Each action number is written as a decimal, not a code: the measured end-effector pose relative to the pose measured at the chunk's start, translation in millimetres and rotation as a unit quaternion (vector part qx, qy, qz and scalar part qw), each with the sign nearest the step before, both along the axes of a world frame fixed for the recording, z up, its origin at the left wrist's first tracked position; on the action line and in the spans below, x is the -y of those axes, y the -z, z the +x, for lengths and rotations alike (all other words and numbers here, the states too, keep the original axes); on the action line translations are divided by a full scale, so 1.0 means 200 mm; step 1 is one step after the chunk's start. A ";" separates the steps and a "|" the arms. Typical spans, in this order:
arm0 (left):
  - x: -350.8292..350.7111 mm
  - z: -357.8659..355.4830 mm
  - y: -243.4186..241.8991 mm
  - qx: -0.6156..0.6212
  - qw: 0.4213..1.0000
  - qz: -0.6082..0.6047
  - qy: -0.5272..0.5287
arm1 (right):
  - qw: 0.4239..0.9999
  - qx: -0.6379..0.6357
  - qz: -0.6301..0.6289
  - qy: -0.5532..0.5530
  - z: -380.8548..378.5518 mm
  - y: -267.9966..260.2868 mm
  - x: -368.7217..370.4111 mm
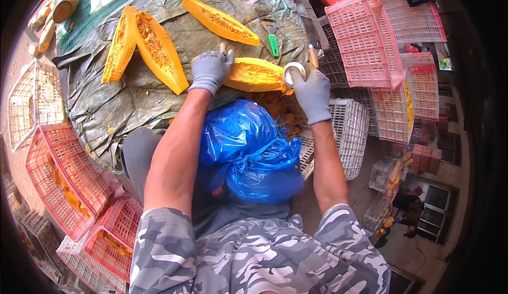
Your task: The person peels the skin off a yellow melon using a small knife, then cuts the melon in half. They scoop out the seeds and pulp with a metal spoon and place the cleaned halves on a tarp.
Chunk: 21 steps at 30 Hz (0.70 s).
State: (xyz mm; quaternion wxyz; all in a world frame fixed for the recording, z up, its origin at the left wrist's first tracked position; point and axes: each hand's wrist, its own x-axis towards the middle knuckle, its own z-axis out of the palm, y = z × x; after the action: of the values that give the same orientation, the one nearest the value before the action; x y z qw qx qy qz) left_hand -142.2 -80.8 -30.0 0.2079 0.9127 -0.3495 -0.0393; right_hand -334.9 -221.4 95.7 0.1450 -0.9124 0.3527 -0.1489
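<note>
My left hand [210,69], in a grey work glove, grips the left end of a peeled pumpkin piece [256,73] lying cut side up. In my gloved right hand [315,93] is a round metal ring-shaped scraper [287,69], held against the piece's right end, where stringy pulp hangs. Past my hands lies a seed-filled pumpkin piece [222,22]. Two more peeled pieces, a left one [120,48] and a right one [158,50], lean together at the left. A peeler with a green handle [273,44] rests beyond the held piece.
A crumpled tarp [131,103] covers the work surface. Near my right hand lies a wooden-handled knife [311,36]. A tied blue plastic bag [246,143] covers my lap, beside scraped pulp [287,121]. Pink crates [363,42] stack at right; a crate of pumpkin pieces [69,175] stands left.
</note>
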 end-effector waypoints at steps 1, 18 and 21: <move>0.00 -0.01 0.01 0.005 1.000 -0.013 -0.002 | 0.999 -0.040 0.012 -0.006 0.03 -0.01 -0.04; 0.08 -0.18 -0.01 -0.030 0.993 0.016 0.113 | 0.995 -0.095 -0.006 -0.020 -0.06 0.27 -0.04; 0.06 -0.13 -0.03 -0.005 0.997 -0.008 0.075 | 0.994 -0.112 -0.006 0.002 0.02 0.27 -0.04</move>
State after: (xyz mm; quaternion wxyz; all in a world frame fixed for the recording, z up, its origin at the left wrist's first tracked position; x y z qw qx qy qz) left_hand -168.2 -93.1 -23.4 0.2129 0.8821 -0.4165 -0.0563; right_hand -330.6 -214.1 42.6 0.0992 -0.9232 0.3680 -0.0485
